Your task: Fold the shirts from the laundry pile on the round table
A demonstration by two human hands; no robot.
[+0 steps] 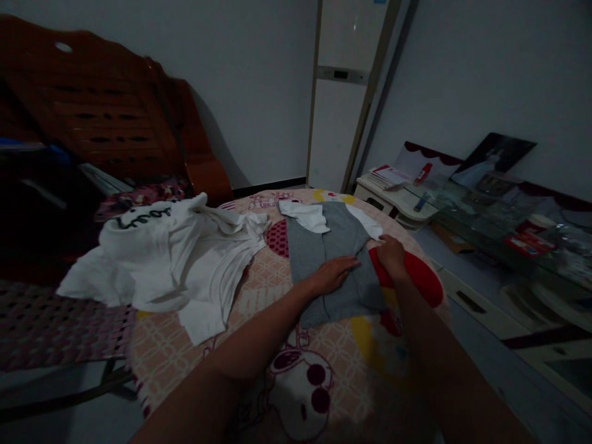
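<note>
A grey garment with white sleeves [324, 256] lies flat on a round table covered by a patterned cloth [259, 345]. My left hand [332, 273] rests flat on the middle of the grey cloth, fingers stretched out. My right hand [391, 256] is closed, pinching the garment's right edge above a red patch of the tablecloth. A pile of white clothes [171, 259], one with dark lettering, lies on the table's left side.
A dark wooden chair [111, 117] stands at the back left. A low white cabinet [398, 197] with papers and a glass-topped unit [509, 234] run along the right wall. A tall white door panel [342, 92] is behind the table.
</note>
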